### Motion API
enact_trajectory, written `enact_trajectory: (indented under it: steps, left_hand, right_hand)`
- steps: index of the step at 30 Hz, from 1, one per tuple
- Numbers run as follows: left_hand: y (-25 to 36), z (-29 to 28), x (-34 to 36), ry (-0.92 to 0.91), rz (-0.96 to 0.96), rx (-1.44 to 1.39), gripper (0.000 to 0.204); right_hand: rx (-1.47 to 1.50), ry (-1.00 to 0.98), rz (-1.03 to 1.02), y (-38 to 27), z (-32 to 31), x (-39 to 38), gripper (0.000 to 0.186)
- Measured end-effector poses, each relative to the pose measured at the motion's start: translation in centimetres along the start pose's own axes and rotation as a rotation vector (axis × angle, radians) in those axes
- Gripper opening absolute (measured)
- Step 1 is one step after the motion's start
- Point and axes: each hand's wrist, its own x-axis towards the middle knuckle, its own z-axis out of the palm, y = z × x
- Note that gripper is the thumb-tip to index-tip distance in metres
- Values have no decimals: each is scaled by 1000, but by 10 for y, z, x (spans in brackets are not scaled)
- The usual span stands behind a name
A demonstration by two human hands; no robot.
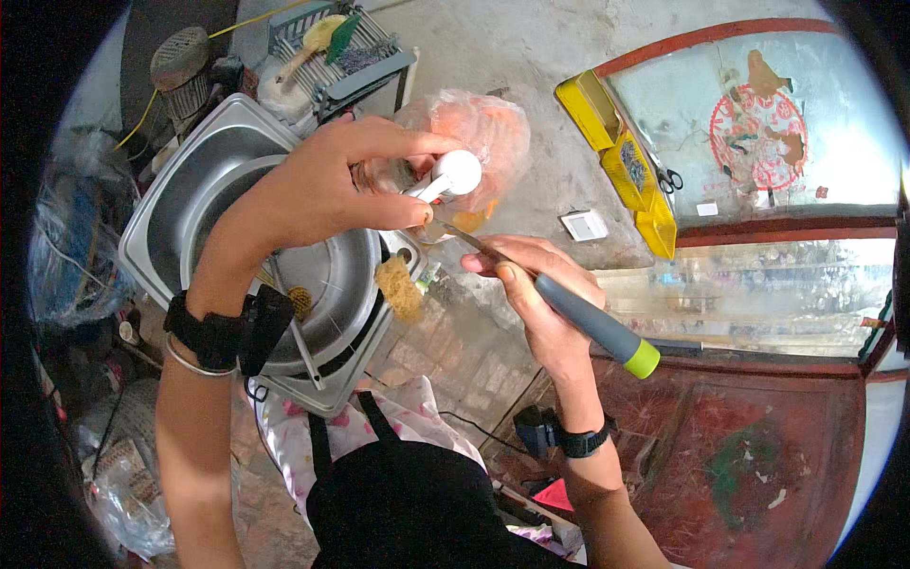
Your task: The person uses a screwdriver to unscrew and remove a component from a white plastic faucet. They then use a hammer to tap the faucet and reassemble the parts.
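In front of me, my left hand (351, 171) is closed, with thumb and forefinger curled around a white plastic piece (457, 173) that has a round knob and a short narrow arm. What its other fingers touch is hidden. My right hand (545, 294) grips a knife-like tool (592, 322) with a grey handle ending in lime green. The tool's narrow metal blade points left, its tip close to my left thumb and below the white piece. Behind both hands hangs a clear plastic bag (498, 142) with orange contents.
A steel sink (152, 228) with a metal basin (332, 275) lies left; a tan sponge (400, 287) sits by its edge. A grey rack (370, 85) stands beyond. Yellow trays (586, 109) and scissors (670, 180) are on the right beside a window. A white switch plate (584, 226) is on the wall.
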Motion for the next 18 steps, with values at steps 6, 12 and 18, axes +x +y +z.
enact_trajectory:
  steps: [6,12,18]
  left_hand:
    - [-4,2,-2,35,-17,65,60]
    - [-7,3,-4,80,75,62,51]
    - [-6,4,-6,75,103,61,53]
  right_hand:
    - [8,-78,-66,9,3,14,15]
    - [1,-225,-216,12,-8,29,18]
    - [80,-343,-257,15,-12,47,16]
